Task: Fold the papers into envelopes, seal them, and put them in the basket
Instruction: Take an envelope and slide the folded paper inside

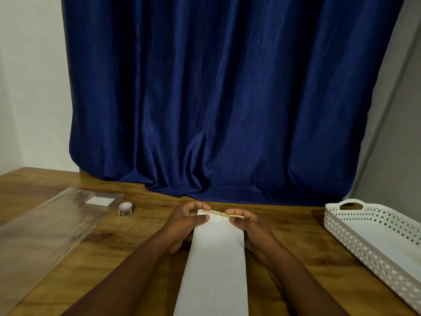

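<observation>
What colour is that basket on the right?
White, with a small cut-out lattice pattern along the basket walls; the head view shows it clearly.

I count two hands at work, my left hand [186, 221] and my right hand [248, 224], both pinched on the far end of one folded white paper [216, 258]. One thin yellowish strip [224, 214] runs along that end, between my fingertips. Off to the left of my grip lie one small roll of tape [125, 208] and one clear plastic sleeve [52, 226]. Off to the right stands one white perforated basket [364, 245].
</observation>
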The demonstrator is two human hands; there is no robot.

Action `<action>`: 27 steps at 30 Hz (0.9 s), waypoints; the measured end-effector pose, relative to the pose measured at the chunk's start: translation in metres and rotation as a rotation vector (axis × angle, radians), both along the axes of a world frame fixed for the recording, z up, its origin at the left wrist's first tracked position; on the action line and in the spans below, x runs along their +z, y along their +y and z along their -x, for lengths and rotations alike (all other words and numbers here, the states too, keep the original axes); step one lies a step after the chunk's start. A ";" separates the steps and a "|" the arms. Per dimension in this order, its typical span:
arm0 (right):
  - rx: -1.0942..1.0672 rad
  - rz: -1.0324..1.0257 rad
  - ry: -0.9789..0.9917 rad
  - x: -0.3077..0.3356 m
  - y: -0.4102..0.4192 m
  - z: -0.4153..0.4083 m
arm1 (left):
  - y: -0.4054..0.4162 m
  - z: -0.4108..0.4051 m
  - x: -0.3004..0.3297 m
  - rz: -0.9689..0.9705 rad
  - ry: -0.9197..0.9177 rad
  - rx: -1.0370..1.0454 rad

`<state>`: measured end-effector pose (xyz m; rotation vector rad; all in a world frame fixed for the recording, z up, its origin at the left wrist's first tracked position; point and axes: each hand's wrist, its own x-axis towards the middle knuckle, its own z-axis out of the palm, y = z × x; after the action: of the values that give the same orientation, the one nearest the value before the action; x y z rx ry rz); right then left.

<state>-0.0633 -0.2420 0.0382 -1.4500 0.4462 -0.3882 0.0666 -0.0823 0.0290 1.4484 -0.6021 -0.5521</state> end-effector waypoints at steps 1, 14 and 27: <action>-0.010 0.003 -0.004 0.000 -0.001 0.000 | 0.000 0.000 0.000 0.007 -0.007 0.006; -0.006 0.217 -0.023 0.000 -0.003 -0.001 | -0.005 0.000 0.001 0.004 0.037 0.133; 0.053 0.337 -0.083 -0.003 0.000 -0.003 | -0.004 0.010 0.010 -0.166 0.146 0.040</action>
<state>-0.0601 -0.2417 0.0355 -1.7613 0.2831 -0.4965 0.0570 -0.0860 0.0393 1.5568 -0.4192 -0.6821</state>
